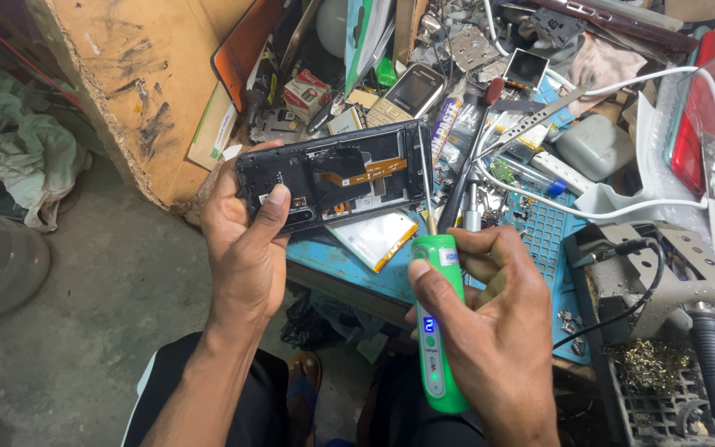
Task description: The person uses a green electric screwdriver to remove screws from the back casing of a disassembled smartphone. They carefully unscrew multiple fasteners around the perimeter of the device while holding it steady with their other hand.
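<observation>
My left hand (246, 240) holds an opened black smartphone (333, 174) by its left end, back cover off, with dark inner parts and an orange flex cable exposed. My thumb presses on its inside. My right hand (498, 323) grips a green electric screwdriver (436, 331) with a lit blue display. Its thin metal bit points up to the phone's right edge. A loose flat battery (374, 237) lies on the blue mat (539, 232) just below the phone.
The cluttered bench holds an old keypad phone (403, 95), tweezers, white cables, a white plastic container (593, 145) and small parts. A grey soldering stand (672, 281) with a black hose sits at right. A wooden board (151, 83) leans at left above the concrete floor.
</observation>
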